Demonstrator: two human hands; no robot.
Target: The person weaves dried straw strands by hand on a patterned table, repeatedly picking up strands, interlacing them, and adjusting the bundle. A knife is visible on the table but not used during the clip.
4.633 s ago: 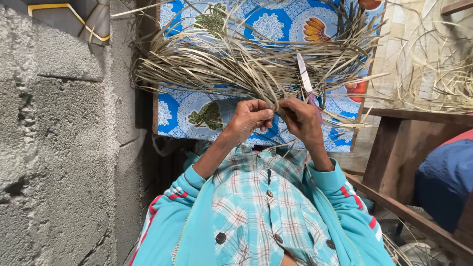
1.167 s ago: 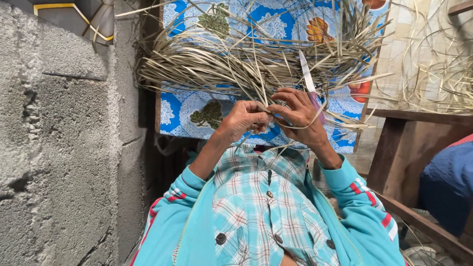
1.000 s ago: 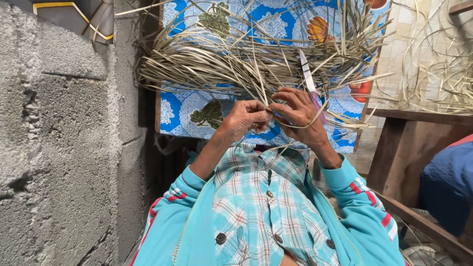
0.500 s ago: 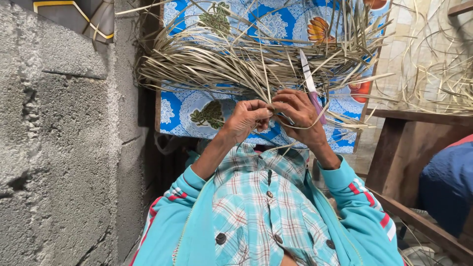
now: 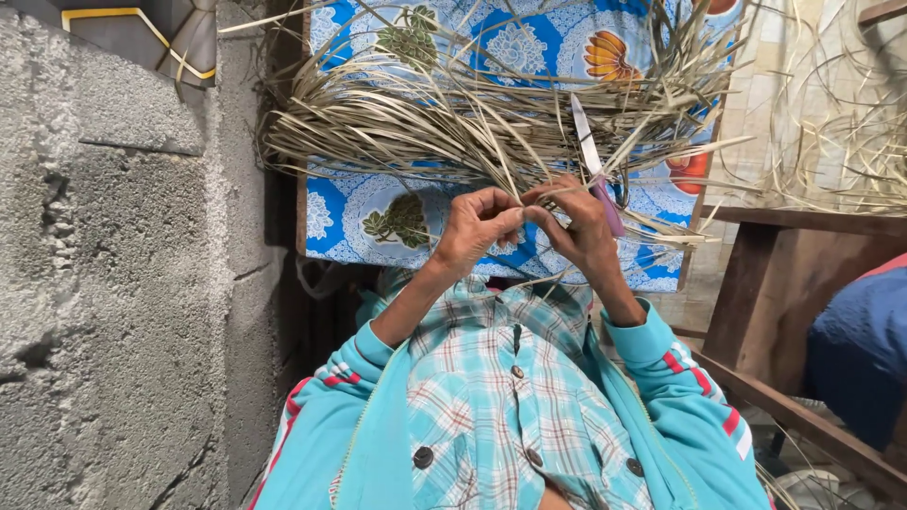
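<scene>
A loose heap of dried, pale straw-like leaf strips lies across a blue floral cloth. My left hand pinches a thin strip at the heap's near edge, fingers curled. My right hand meets it fingertip to fingertip on the same strip and also grips a small knife with a pinkish handle, its blade pointing up and away. Both arms wear turquoise sleeves over a checked shirt.
A rough grey concrete block wall runs along the left. A dark wooden frame stands on the right, with more loose strips on the pale tiled floor behind it and a blue-clad shape at the right edge.
Both hands have risen slightly towards the heap and drawn together, fingertips now pinching one strip. The knife stays upright in my right hand.
</scene>
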